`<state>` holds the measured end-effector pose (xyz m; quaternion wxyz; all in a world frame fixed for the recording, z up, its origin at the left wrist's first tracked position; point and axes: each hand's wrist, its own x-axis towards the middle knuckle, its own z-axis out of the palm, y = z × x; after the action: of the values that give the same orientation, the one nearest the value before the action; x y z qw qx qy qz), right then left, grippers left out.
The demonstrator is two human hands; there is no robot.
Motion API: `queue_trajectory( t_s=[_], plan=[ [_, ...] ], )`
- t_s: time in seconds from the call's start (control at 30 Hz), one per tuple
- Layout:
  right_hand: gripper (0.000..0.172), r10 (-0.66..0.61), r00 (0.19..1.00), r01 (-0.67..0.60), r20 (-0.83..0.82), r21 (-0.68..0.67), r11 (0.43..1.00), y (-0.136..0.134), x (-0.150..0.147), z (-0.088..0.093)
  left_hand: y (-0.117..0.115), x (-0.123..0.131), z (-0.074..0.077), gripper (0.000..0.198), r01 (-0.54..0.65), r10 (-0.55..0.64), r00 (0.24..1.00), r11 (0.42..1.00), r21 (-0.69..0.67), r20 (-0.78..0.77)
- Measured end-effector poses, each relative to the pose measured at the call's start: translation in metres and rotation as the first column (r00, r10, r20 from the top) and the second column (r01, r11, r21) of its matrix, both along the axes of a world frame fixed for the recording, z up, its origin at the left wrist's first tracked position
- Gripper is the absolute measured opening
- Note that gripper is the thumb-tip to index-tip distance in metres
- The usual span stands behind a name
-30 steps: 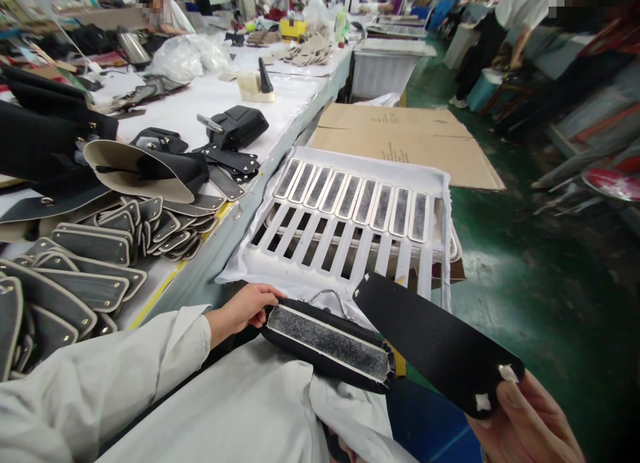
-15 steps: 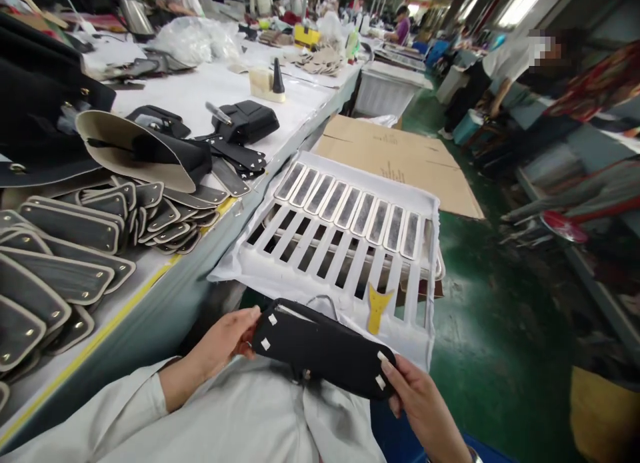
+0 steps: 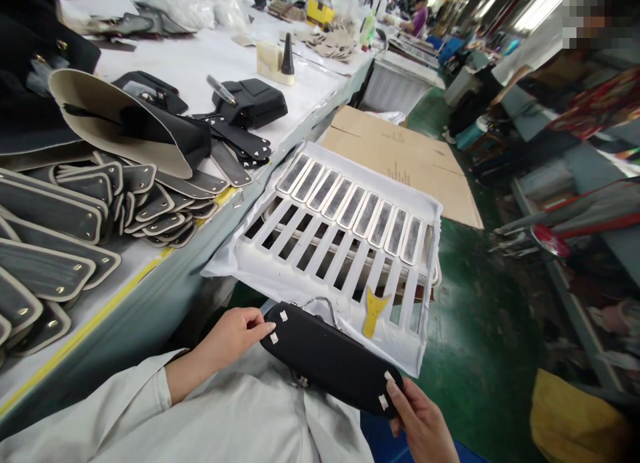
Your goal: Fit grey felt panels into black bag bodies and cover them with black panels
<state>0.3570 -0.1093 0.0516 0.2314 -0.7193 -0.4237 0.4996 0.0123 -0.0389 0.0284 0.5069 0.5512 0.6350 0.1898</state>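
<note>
Between my two hands lies a long black panel with rounded ends, bearing small white tabs near each end. My left hand pinches its left end, thumb on top beside the tabs. My right hand grips the right end, its thumb by a white tab. A wire-like loop shows behind the panel's upper edge. Just beyond it is a white slotted frame with a row of grey rectangular plates along its far side. A yellow forked piece rests on the frame's near edge.
On the bench to the left are piles of grey pieces with pale edges and black bag parts. Flattened cardboard lies behind the frame. A yellow bag-like thing is at lower right. People work farther back.
The black panel has tilted flatter against its upper edge, and my left thumb now lies over its left end. The view has shifted slightly.
</note>
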Motion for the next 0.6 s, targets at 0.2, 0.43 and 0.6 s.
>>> queue_trajectory(
  t_s=[0.2, 0.43, 0.6],
  plan=[
    [0.051, -0.003, 0.998, 0.005, 0.058, -0.024, 1.0, 0.003, -0.007, 0.007, 0.001, -0.003, -0.006, 0.038, -0.009, 0.01, 1.0, 0.999, -0.046, 0.019],
    [0.049, 0.042, 0.988, -0.037, 0.146, -0.04, 0.999, 0.007, -0.011, 0.011, 0.003, -0.004, -0.005, 0.04, -0.017, 0.018, 1.0, 0.999, -0.035, 0.023],
    [0.043, 0.061, 0.981, -0.05, 0.185, -0.066, 0.997, 0.008, -0.009, 0.008, 0.005, -0.003, 0.0, 0.041, -0.004, 0.005, 1.0, 0.997, -0.071, 0.012]
  ],
)
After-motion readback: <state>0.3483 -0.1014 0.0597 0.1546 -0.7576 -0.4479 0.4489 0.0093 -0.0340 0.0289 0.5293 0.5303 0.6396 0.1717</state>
